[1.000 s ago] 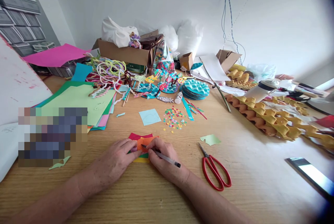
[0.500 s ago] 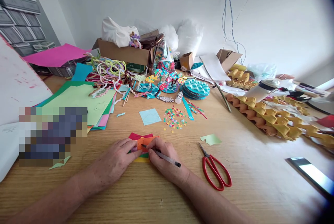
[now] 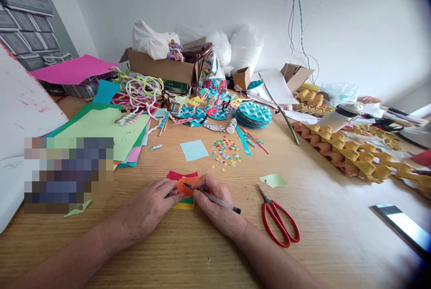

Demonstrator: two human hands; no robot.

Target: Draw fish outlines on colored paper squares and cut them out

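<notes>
My right hand [image 3: 215,201] is closed around a pen [image 3: 222,203] with a clear barrel and black end. The pen's tip meets a small orange sheet of paper [image 3: 184,187], which bears dark drawn lines. At the sheet's left edge, my left hand [image 3: 153,201] grips it between thumb and fingers. Beneath the orange sheet, red paper [image 3: 173,175], green and yellow pieces stick out; the rest of the stack is hidden by the hands. Right of my right hand lie red-handled scissors [image 3: 279,217], their blades pointing away from me.
Beyond the hands lie a light blue paper square [image 3: 194,150] and scattered confetti dots [image 3: 226,151]. A green paper scrap [image 3: 273,180] is above the scissors. Large coloured sheets [image 3: 90,129] spread at left; egg cartons [image 3: 346,154] and a phone [image 3: 400,226] lie at right.
The pen's back end has swung slightly right and its tip has shifted a little up on the orange paper. More dark marks show there. My left hand stays put.
</notes>
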